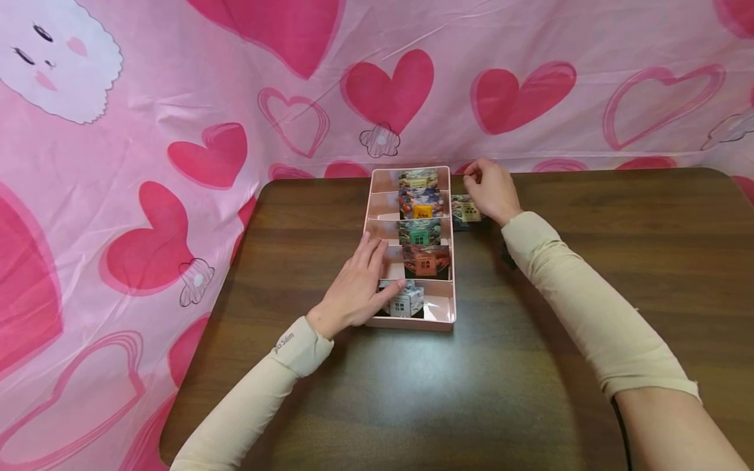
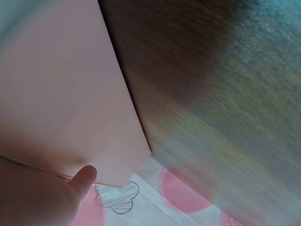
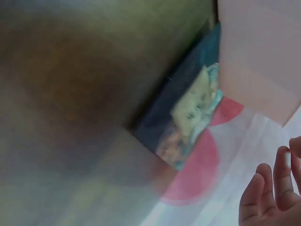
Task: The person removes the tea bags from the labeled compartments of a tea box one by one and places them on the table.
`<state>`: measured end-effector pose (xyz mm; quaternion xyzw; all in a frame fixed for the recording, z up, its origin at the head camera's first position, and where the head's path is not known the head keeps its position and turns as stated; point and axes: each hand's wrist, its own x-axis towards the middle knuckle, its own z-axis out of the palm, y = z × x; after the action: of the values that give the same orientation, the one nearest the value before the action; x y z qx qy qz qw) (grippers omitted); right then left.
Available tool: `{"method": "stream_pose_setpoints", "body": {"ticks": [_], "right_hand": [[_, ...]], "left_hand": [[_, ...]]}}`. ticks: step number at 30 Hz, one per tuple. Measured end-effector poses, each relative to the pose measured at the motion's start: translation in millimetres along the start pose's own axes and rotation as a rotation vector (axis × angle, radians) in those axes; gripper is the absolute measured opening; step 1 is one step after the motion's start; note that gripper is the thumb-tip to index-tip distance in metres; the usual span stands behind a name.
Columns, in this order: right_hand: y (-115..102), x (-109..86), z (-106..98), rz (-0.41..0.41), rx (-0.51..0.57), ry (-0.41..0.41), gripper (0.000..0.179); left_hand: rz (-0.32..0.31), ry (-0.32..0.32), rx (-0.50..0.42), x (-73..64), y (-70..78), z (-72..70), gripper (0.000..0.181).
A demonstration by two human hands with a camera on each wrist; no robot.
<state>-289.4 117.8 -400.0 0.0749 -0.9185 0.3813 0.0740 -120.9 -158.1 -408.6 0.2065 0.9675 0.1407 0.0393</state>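
Note:
A long pink divided box [image 1: 453, 307] stands on the table, with several small printed packets in its compartments. At the near end is a grey-white packet [image 1: 400, 302], behind it a red packet [image 1: 425, 261] and a green packet [image 1: 419, 233]. My left hand [image 1: 356, 284] rests over the box's left rim, fingers extended, thumb across the grey-white packet; the left wrist view shows the thumb at the rim. My right hand [image 1: 493, 190] is beyond the box's far right side, fingers bent, nothing seen in them. Below it a dark packet with a pale yellow label [image 1: 469, 210] lies beside the box.
A packet with a yellow label [image 1: 422, 210] and a pale green packet [image 1: 418, 176] sit in the box's far compartments. Pink heart-printed cloth [image 1: 448, 144] hangs along the back and left of the brown wooden table [image 1: 459, 405]. A small black object [image 1: 508, 257] lies near the right sleeve.

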Motion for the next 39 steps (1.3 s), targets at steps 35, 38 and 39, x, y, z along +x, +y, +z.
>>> {"method": "stream_pose_setpoints", "body": {"ticks": [35, 38, 39], "right_hand": [[-44.8, 29.4, 14.5, -0.159, -0.287, -0.283, 0.032], [-44.4, 30.4, 15.9, -0.163, -0.292, -0.286, 0.032], [-44.1, 30.7, 16.2, -0.162, -0.293, -0.287, 0.032]], "left_hand": [[-0.017, -0.005, 0.005, 0.6, 1.1, 0.3, 0.087], [-0.023, -0.01, 0.0, 0.3, 0.4, 0.7, 0.087], [-0.025, -0.012, -0.001, 0.2, 0.2, 0.7, 0.087]]}}
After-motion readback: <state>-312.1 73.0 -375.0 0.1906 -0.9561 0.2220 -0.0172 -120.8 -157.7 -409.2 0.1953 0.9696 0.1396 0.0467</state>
